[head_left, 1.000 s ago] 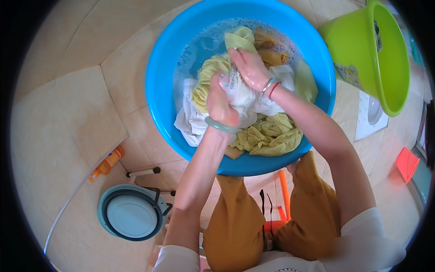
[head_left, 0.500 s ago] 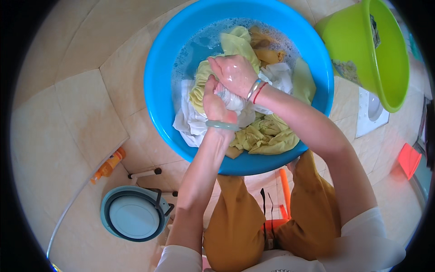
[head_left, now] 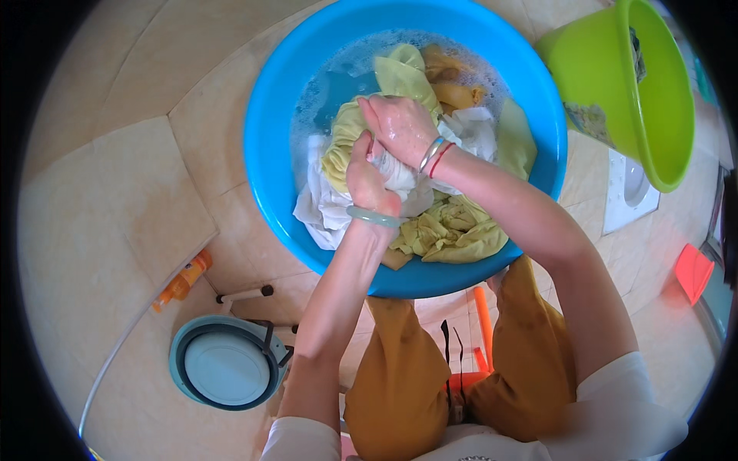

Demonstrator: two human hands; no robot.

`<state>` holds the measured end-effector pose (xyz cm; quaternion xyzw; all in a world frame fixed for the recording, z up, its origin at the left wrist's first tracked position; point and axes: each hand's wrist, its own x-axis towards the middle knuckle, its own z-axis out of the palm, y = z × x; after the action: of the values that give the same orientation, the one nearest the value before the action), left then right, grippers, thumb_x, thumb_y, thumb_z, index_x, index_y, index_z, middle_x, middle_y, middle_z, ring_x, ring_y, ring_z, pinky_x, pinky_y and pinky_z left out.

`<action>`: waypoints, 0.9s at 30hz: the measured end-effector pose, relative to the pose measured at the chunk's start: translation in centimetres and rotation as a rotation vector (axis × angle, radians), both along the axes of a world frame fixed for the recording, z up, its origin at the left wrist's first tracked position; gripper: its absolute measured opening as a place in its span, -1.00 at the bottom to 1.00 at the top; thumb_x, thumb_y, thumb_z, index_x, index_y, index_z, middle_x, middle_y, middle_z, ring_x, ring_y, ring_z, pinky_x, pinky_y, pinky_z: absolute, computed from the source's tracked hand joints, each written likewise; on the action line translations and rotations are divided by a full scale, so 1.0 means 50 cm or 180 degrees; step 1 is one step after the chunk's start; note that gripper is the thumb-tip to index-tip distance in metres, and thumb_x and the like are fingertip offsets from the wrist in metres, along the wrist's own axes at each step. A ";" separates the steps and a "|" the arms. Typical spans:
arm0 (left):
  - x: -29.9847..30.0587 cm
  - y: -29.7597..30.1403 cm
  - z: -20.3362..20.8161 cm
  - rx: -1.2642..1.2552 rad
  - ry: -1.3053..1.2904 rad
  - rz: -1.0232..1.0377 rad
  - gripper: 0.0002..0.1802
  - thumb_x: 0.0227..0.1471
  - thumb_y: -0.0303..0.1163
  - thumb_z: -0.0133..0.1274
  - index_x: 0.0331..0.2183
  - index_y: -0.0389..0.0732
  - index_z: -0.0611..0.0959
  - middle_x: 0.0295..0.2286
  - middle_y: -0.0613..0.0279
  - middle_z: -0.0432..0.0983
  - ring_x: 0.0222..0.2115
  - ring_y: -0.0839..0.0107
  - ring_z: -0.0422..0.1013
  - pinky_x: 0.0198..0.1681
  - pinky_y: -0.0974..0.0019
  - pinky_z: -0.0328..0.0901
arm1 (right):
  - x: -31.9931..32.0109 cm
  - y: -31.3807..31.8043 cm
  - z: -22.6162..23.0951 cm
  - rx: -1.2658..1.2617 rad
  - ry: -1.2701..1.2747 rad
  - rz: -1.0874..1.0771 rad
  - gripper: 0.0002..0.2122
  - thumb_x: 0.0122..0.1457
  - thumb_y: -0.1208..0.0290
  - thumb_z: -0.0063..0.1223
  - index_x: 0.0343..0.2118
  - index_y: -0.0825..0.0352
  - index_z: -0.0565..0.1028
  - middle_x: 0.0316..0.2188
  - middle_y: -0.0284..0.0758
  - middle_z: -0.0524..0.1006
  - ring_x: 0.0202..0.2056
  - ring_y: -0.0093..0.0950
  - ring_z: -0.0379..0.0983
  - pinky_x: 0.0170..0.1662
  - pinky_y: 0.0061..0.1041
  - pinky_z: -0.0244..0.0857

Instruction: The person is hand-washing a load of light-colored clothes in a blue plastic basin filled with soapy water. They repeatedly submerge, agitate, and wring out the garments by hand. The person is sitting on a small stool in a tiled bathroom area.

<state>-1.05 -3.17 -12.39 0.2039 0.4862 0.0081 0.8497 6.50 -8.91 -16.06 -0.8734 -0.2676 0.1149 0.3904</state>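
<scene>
A wide blue basin of sudsy water holds wet laundry. Above its middle, my two hands are pressed close together. My left hand, below a pale green bangle, is closed around a bunched white cloth. Turned knuckles up, my right hand grips the same cloth from above, its fingertips hidden. A pale yellow garment lies bunched just left of the hands. More pale yellow fabric is heaped at the near right, and mustard cloth sits at the far side.
At the far right stands a lime-green bucket with cloth in it. A grey-blue folding basin is on the tiled floor at left, near an orange bottle. A white squat toilet and a red dustpan-like piece are at right.
My hands stay over the middle of the basin, shifting only slightly against each other on the white cloth. The left hand has edged a little inward. Everything else looks unmoved.
</scene>
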 end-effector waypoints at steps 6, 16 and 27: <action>-0.072 0.113 -0.115 -0.0436 -0.2448 -0.0043 -0.64 0.19 -0.31 -0.18 -0.03 -0.28 0.40 -0.28 0.23 0.43 -0.26 0.39 0.38 -0.14 0.39 0.28 | -0.148 0.049 0.127 0.0641 -0.0573 0.0641 -0.79 0.18 0.30 -0.04 -0.52 0.31 0.44 -0.63 -0.23 0.47 -0.55 -0.25 0.49 -0.52 -0.30 0.36; -0.033 0.168 0.041 0.0875 -0.0088 0.0371 -0.56 0.27 -0.13 -0.29 -0.03 -0.22 0.47 -0.01 0.11 0.39 0.02 0.25 0.30 0.10 0.18 0.19 | 0.044 -0.034 0.031 0.0135 0.0631 -0.0265 -0.65 0.23 0.05 -0.10 -0.30 0.30 0.47 -0.48 -0.28 0.50 -0.42 -0.32 0.47 -0.34 -0.32 0.31; -0.033 0.131 0.078 0.5381 -0.1073 -0.2470 -0.40 -0.05 -0.58 0.12 0.09 -0.22 0.40 0.12 0.15 0.27 0.13 0.28 0.19 0.18 0.25 0.05 | -0.060 -0.169 0.093 0.0669 -0.0001 0.0069 -0.97 0.11 0.46 0.06 -0.40 0.26 0.48 -0.40 -0.29 0.50 -0.40 -0.26 0.42 -0.30 -0.33 0.24</action>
<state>-2.68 3.35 -8.49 0.8959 0.0883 0.1039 0.4228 3.48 -17.35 -11.43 -0.8247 -0.2877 0.0902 0.4785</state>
